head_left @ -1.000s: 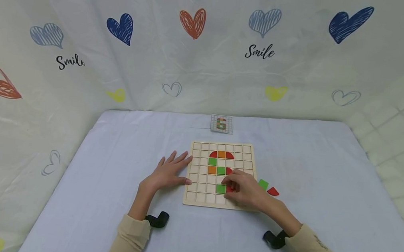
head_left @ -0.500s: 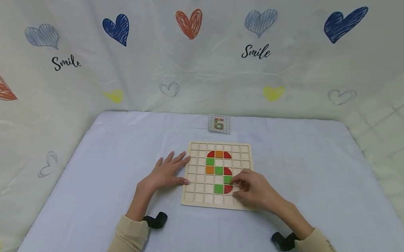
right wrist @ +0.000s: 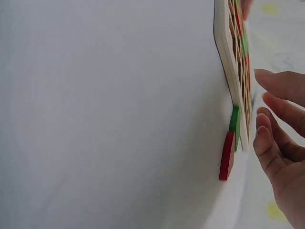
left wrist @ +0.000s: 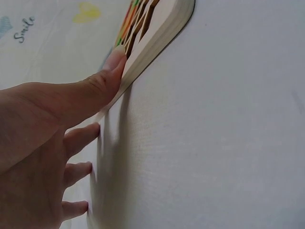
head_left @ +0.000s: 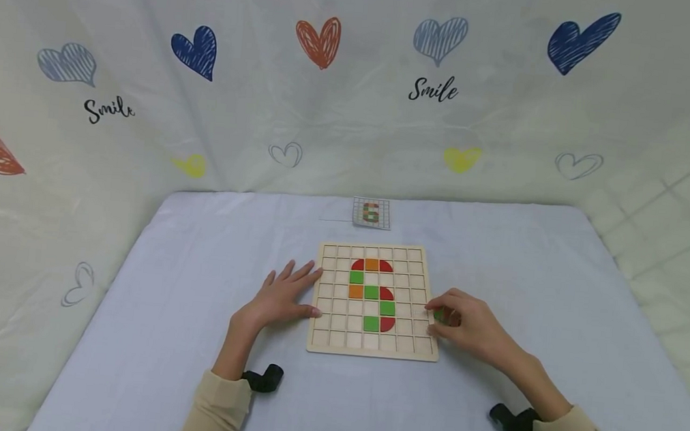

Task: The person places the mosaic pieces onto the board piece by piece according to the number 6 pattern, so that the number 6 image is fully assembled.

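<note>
A square wooden grid board [head_left: 334,340] lies on the table, with several green, orange and red tiles set in its cells. My left hand [head_left: 279,300] is spread at the board's left edge; in the left wrist view its thumb [left wrist: 102,86] rests on the rim. Just past the right edge, my right hand [head_left: 473,328] hovers with loosely bent fingers. In the right wrist view those fingers hold nothing. Below them a loose green tile [right wrist: 234,120] and a red tile [right wrist: 227,156] lie beside the board, partly hidden by the hand in the head view.
A small card [head_left: 372,214] printed with a coloured grid pattern lies behind the board. White cloth [head_left: 190,298] covers the table, and a sheet with printed hearts [head_left: 318,42] hangs behind it. Black wrist mounts [head_left: 266,378] sit at both sleeves.
My right hand has let go of a green tile, which shows in the cell above the lower red one. It has moved right, off the board. My left hand has stayed put.
</note>
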### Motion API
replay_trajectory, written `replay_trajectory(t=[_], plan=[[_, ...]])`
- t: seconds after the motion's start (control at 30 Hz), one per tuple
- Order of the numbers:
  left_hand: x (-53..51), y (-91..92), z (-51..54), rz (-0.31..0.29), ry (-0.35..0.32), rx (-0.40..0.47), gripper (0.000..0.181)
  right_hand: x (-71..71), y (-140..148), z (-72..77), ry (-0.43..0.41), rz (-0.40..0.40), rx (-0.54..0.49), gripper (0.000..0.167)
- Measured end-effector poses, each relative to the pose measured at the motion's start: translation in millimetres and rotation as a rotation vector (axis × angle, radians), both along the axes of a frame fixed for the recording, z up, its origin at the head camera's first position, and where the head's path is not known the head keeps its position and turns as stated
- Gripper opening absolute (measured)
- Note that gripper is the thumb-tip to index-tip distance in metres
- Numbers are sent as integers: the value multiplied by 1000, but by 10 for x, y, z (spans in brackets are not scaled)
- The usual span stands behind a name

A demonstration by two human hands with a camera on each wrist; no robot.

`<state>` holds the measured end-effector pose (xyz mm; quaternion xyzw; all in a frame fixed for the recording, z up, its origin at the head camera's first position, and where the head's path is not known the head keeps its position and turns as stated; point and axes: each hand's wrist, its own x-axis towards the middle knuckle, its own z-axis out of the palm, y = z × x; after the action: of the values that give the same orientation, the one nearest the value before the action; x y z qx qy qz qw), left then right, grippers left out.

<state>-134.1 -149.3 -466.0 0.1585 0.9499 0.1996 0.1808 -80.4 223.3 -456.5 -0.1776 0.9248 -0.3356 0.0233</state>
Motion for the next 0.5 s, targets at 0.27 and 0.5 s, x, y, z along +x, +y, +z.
replay_trajectory(t=[0.27, 0.5], plan=[[10, 5, 18, -11, 7, 6, 87, 49, 181, 17, 12, -31, 48, 31], [7, -1, 15, -10, -4, 6, 88, 86, 300, -21, 11, -46, 85, 31]])
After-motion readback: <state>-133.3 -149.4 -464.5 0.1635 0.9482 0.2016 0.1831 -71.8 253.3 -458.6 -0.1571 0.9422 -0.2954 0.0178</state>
